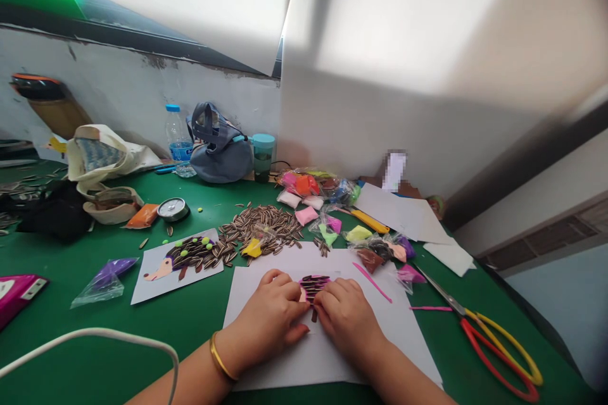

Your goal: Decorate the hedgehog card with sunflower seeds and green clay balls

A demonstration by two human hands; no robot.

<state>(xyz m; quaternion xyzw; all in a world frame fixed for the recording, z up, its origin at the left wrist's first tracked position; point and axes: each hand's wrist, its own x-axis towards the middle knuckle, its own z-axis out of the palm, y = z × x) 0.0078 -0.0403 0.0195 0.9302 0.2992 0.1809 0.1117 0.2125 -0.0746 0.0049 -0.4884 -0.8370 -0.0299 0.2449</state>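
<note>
The left hand and right hand, fingers curled, meet around the seed-covered figure between them; whether either pinches anything is unclear. Beyond them lies a seed heap.

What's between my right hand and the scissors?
Head view: between the right hand and the scissors lie white paper, then a thin pink strip, mostly over green table. Another pink strip lies farther back.
</note>
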